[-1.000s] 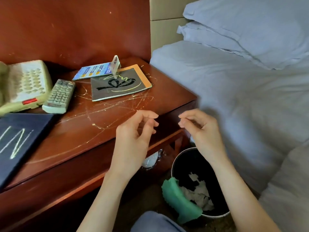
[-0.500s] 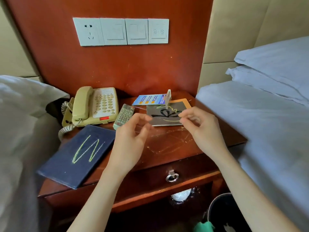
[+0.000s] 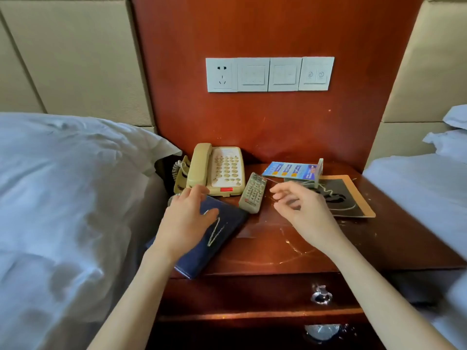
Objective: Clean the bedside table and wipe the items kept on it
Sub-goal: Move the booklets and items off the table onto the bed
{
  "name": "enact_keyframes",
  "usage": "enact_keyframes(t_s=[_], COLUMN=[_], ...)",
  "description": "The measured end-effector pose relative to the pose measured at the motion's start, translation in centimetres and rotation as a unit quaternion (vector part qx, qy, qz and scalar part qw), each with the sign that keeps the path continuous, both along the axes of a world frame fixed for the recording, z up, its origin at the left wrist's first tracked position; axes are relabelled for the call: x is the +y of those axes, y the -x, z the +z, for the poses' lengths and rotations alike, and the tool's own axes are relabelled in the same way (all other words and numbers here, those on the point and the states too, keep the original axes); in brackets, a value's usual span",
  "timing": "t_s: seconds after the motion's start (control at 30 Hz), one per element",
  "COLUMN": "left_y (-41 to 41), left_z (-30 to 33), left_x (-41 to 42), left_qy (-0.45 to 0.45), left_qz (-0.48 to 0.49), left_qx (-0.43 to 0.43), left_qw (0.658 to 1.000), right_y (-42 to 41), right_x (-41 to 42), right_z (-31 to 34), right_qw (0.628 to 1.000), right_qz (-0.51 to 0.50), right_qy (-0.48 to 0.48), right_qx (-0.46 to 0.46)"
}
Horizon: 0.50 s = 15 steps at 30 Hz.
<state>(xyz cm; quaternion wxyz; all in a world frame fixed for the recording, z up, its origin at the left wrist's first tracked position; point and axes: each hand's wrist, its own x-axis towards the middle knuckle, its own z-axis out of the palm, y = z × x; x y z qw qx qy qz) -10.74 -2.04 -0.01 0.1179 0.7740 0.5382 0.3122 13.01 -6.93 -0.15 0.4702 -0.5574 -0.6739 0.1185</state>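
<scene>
The red-brown bedside table (image 3: 316, 248) carries yellow scribbles. A dark blue folder (image 3: 222, 231) with a yellow zigzag lies at its left front; my left hand (image 3: 187, 218) lies flat on it, fingers straight. Behind stand a cream telephone (image 3: 217, 170) and a grey remote (image 3: 252, 193). A blue card in a clear stand (image 3: 293, 170) and a black card with an orange border (image 3: 346, 198) sit at the back right. My right hand (image 3: 298, 208) hovers over the table middle, fingers loosely curled, holding nothing that I can see.
White beds flank the table: one on the left (image 3: 63, 198), one on the right (image 3: 417, 185). A socket and switch panel (image 3: 269, 74) is on the wood wall panel. The drawer front has a metal pull (image 3: 321, 295).
The view has risen from the bin and bed to the table and wall. My left hand moved left onto the blue folder. My right hand stays over the table middle.
</scene>
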Motion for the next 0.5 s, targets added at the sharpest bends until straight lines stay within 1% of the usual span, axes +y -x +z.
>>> enact_keyframes(t_s=[0.1, 0.2, 0.3, 0.4, 0.5], left_y=[2.0, 3.6, 5.0, 5.5, 5.2], left_z=[-0.2, -0.4, -0.4, -0.6, -1.0], left_x=[0.0, -0.3, -0.3, -0.2, -0.1], left_qy=[0.040, 0.078, 0.097, 0.119, 0.121], left_qz=[0.053, 0.082, 0.120, 0.146, 0.148], left_qx=[0.080, 0.129, 0.176, 0.178, 0.176], left_qw=[0.995, 0.985, 0.972, 0.966, 0.966], right_y=[1.7, 3.1, 4.4, 5.3, 5.9], right_x=[0.6, 1.3, 1.8, 2.0, 2.0], right_z=[-0.5, -0.7, -0.8, -0.9, -0.9], right_qw=[0.999, 0.992, 0.982, 0.971, 0.964], right_qz=[0.027, 0.056, 0.085, 0.093, 0.079], right_qy=[0.032, 0.077, 0.132, 0.156, 0.165], right_qx=[-0.035, -0.078, -0.104, -0.153, -0.193])
